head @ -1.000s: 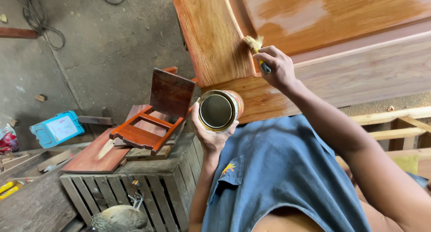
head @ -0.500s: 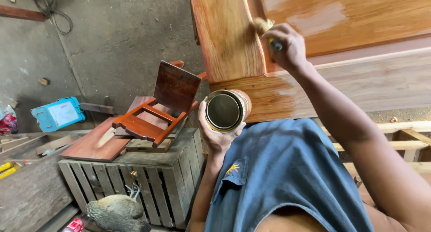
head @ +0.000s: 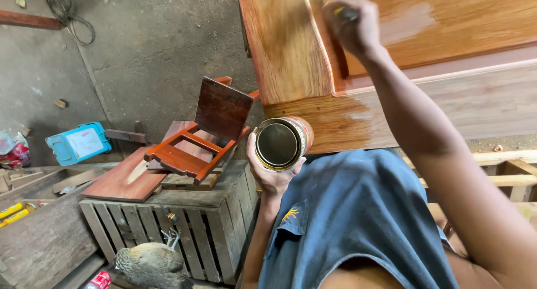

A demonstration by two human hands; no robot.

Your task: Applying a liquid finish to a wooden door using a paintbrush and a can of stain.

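Note:
My left hand (head: pixel 269 174) grips a round open tin can (head: pixel 279 143) of dark varnish, held tilted in front of my chest. My right hand (head: pixel 352 25) is raised and closed around a paintbrush (head: pixel 340 12) whose bristles are mostly hidden against the curved moulding of a large wooden panel (head: pixel 291 48). The panel shows glossy orange varnish on its left and upper parts and paler bare wood along the lower rail (head: pixel 481 104).
A slatted wooden crate (head: pixel 168 224) at lower left carries a red-brown board (head: pixel 120 183) and a small red-stained wooden frame (head: pixel 196 138). A blue box (head: pixel 78 142) lies on the concrete floor. A chicken (head: pixel 148 265) stands beside the crate. Bare timber framing (head: pixel 503 169) is at right.
My right hand with the brush has moved upward along the panel's curved moulding. The can in my left hand has stayed in about the same place.

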